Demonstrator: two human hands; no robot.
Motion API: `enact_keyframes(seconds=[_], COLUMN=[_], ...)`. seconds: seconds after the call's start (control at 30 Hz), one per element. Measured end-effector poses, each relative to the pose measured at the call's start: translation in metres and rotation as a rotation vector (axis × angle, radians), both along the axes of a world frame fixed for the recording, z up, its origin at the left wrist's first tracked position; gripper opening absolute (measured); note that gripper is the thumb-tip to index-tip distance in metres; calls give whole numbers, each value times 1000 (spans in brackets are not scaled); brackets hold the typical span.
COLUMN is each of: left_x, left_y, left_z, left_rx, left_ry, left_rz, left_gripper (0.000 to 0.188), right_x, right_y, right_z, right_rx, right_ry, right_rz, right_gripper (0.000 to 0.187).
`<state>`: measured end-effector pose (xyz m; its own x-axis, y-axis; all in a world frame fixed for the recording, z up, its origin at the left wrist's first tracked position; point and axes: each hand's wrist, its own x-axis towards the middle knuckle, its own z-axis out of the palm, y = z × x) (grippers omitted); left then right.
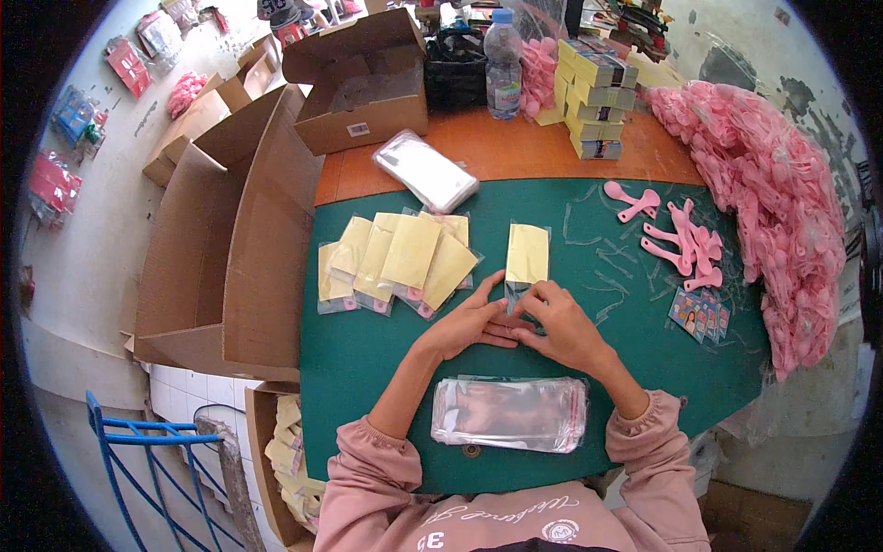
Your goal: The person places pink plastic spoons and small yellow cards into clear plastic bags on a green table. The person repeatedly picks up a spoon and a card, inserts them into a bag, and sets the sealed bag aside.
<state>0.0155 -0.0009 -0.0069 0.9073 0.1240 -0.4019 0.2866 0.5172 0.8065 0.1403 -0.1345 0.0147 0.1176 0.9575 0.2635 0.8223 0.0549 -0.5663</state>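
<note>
A clear plastic bag with a pale yellow card (527,253) inside lies on the green mat in front of me. My right hand (563,322) pinches the near end of this bag, its fingertips bent down over the clear part. Against the bag's left edge rests my left hand (467,322), fingers stretched out and partly hidden behind the right one. Closer to my body is a stack of empty clear bags (509,414). To the left, several filled bags with yellow cards (410,250) overlap in a fan, with pink bits showing at their lower ends.
Loose pink spoons (685,237) and small picture cards (699,315) lie at right, beside a large heap of bagged pink spoons (763,193). Card stacks (593,97), a water bottle (502,69) and another clear bag pack (425,170) stand farther back. Cardboard boxes (267,248) border the left.
</note>
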Motion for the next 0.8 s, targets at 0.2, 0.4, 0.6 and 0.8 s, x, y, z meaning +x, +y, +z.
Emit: enact_keyframes(seconds=[0.2,0.4,0.6,0.8], left_x=[-4,-2,-1,-3], left_y=[3,2,0,3], left_z=[-5,-6,-5,-8], left_rx=[-126,-146,-151,-224], left_ry=[-23,-42,-66,-103], left_rz=[-18,-3,9,15], left_gripper=[58,59,60,61], right_x=[-11,-15,-15,-16], right_y=[2,5,2,3], right_z=[-2,-11,-3,-3], right_rx=[24,80,155,182], right_ry=[-136,-444,-636,-711], right_rz=[-5,-25,19,11], right_gripper=[23,21,12,12])
